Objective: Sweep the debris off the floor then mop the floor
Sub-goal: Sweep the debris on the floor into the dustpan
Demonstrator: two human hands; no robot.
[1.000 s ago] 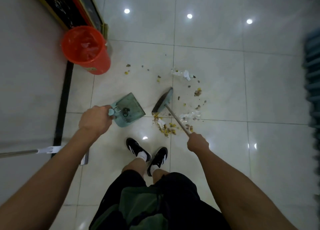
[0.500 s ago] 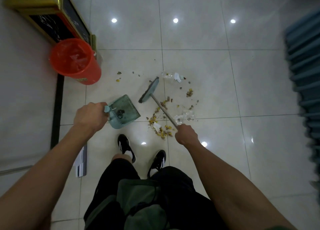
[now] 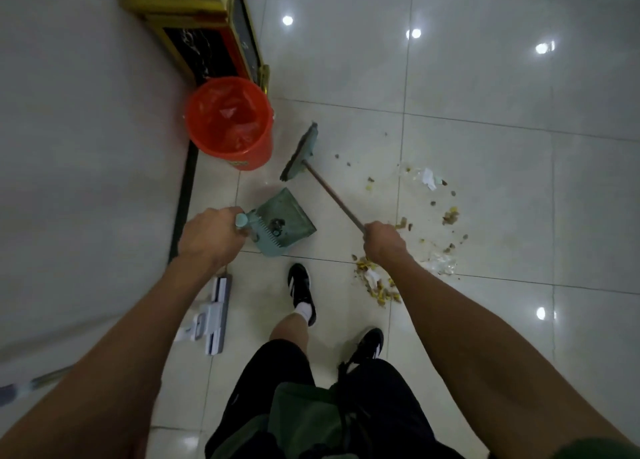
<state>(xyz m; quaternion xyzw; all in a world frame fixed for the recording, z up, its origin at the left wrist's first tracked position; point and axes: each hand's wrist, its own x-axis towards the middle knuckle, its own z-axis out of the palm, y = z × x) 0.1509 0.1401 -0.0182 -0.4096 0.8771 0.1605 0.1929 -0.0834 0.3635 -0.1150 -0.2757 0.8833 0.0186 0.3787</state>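
A: Head view: what do the fingers hold?

B: The left hand [image 3: 207,237] is curled round the pale plastic handle of the dustpan [image 3: 282,221]; the pan is a flat green scoop with a comb of teeth along its back edge, lying just beyond the knuckles; a small dark lump sits inside it, too blurred to name.

A: And the other one?

B: The right hand [image 3: 382,242] is clenched round the thin brown stick of the broom [image 3: 301,152]; the stick runs up and left from the fingers to a flat green head, just beside one round orange bucket [image 3: 230,123] lined with a glossy orange bag.

A: Where's the debris [image 3: 377,285]?

B: On the glossy tiled floor [image 3: 485,195]; one dense heap of yellow and brown crumbs with a white scrap lies just below the right wrist; looser bits, two crumpled clear wrappers and a white paper scrap spread to the right of those fingers.

A: Anything else?

B: One flat rectangular mop [image 3: 216,315], white and grey, lies below the left wrist; two black shoes with white stripes [image 3: 303,292]; a gold-framed stand [image 3: 194,19] beyond the bucket.
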